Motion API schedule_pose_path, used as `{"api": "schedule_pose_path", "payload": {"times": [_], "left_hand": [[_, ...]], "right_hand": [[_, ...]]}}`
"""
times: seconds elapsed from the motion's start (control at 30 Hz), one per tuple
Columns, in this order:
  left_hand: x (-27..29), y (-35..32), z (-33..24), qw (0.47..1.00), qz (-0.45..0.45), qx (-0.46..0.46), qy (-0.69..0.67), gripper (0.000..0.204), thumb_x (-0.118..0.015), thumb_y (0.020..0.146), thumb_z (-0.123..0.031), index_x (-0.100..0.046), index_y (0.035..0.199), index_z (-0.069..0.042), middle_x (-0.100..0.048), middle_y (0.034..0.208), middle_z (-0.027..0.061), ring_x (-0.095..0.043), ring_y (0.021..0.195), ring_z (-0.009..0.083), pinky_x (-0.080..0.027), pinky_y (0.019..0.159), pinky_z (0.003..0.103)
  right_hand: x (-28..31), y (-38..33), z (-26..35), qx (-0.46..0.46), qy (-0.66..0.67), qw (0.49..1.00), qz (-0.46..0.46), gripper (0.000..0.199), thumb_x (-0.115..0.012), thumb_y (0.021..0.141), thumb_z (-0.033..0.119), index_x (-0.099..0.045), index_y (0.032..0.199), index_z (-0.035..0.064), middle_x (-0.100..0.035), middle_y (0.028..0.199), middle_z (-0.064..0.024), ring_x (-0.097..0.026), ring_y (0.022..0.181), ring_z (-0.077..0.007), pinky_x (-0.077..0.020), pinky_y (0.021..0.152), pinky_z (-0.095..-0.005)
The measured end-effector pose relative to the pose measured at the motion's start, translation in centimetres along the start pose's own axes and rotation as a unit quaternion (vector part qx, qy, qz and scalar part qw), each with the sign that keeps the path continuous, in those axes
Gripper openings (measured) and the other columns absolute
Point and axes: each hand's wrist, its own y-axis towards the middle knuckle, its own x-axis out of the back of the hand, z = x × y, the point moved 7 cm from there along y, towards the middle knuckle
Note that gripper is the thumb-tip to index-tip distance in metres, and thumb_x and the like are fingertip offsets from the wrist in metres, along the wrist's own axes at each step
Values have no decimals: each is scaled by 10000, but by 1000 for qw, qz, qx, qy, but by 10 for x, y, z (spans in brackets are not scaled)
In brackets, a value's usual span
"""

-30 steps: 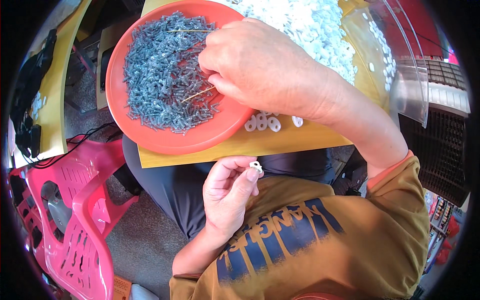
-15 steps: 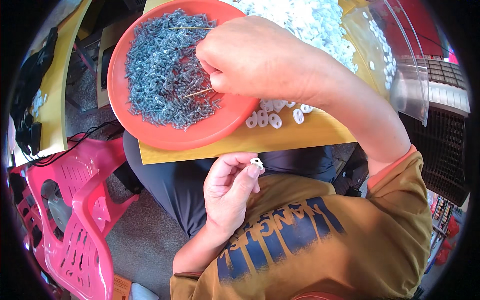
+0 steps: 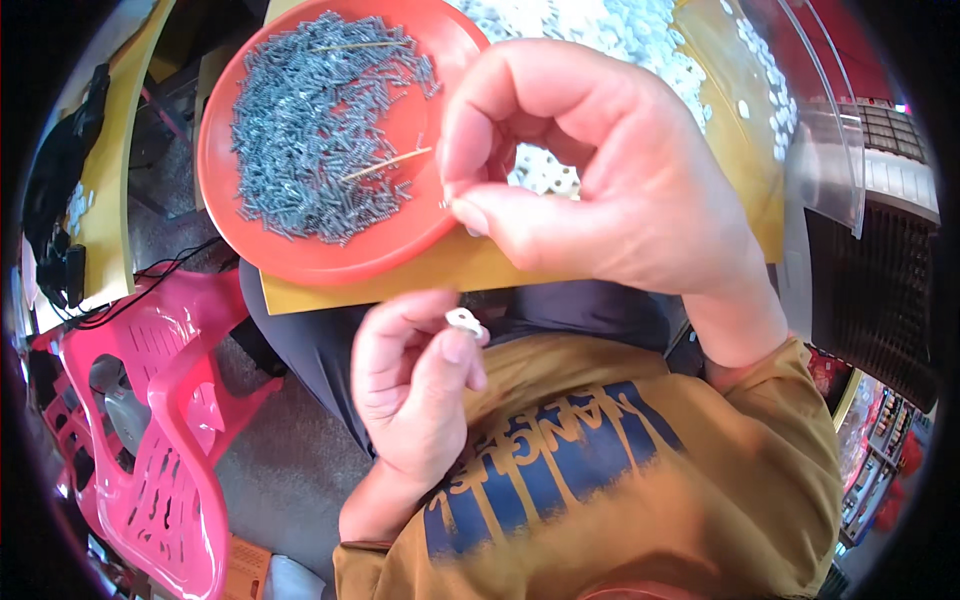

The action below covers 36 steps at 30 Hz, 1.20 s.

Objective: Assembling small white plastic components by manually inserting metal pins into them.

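My left hand (image 3: 415, 385), low in front of my shirt, pinches a small white plastic piece with holes (image 3: 464, 321) between thumb and fingers. Higher up, my right hand (image 3: 645, 195) is closed in a pinch beside the near right rim of a round orange-red dish (image 3: 310, 262). At its fingertips shows a tiny metal spring (image 3: 445, 203), mostly covered by the fingers. A heap of small grey coil springs (image 3: 310, 130) fills much of the dish. Two thin tan sticks lie on the heap; the nearer stick (image 3: 388, 163) points toward my right hand.
A large pile of white plastic pieces (image 3: 640, 45) covers the yellow table (image 3: 735, 190) beyond my right hand, which partly hides it. Clear plastic panels (image 3: 835, 130) stand at the right. A pink plastic chair (image 3: 165, 400) and another yellow table (image 3: 115, 170) are on the left.
My right hand has come out of the spring dish, moving right and nearer with a tiny spring in its fingertips. My left hand has shifted slightly left, still pinching the white piece.
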Motion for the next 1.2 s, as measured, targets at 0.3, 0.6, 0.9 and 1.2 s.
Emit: {"api": "schedule_pose_path", "payload": {"times": [0.3,0.6,0.9,1.2], "left_hand": [[-26,14,-19,992,-4,-64,110,185,-516,826,13,-535,1009,31,-522,823,58,-478,577,70,-399,525,175],[-38,6,-15,988,31,-60,136,136,-522,798,77,-529,921,20,-497,814,38,-472,587,54,-392,525,170],[-39,4,-9,987,37,-46,152,111,-533,796,60,-498,886,4,-492,817,29,-451,610,40,-370,532,161],[-38,5,-7,983,21,-90,160,119,-539,815,31,-484,916,3,-512,836,41,-468,603,49,-388,541,160]], "right_hand": [[-3,-44,-20,-79,227,970,21,238,-623,715,-41,-504,910,26,-539,804,-12,-514,755,-65,-427,700,-200],[0,-57,-28,-66,217,973,33,216,-623,725,-24,-508,898,36,-491,799,13,-493,738,-53,-432,699,-199],[-7,-63,-34,-57,299,952,38,161,-582,782,7,-515,927,28,-495,827,11,-479,761,-43,-413,701,-195],[-14,-76,-45,-109,327,939,-2,148,-584,842,144,-569,845,-4,-575,766,-6,-506,716,-39,-428,631,-199]]}}
